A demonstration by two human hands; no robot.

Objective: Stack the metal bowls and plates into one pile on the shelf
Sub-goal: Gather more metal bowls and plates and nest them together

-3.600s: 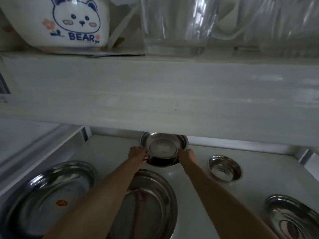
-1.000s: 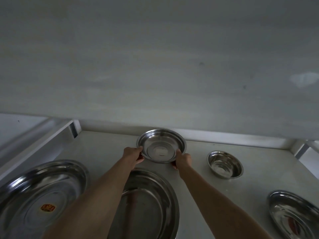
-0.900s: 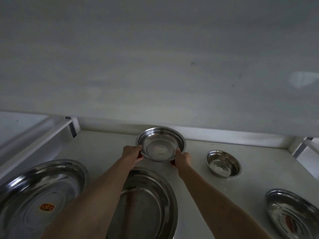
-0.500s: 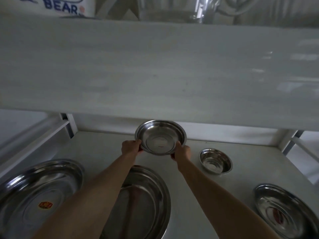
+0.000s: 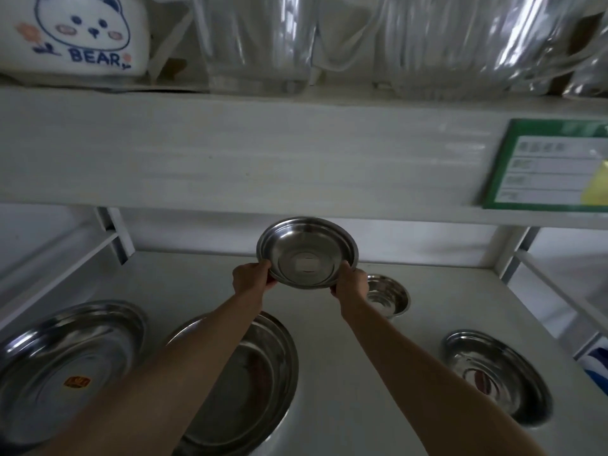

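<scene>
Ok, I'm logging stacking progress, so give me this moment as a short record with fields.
held item: metal bowl, tilted toward the camera
hands: left hand and right hand grip its opposite rims
on shelf, left: large plate with a sticker
on shelf, centre: oval plate, partly hidden by the left arm
on shelf, right: small bowl; plate
pile: none visible yet

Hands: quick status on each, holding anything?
Left hand: closed on the left rim of the metal bowl, lifted off the shelf.
Right hand: closed on the same bowl's right rim.
</scene>
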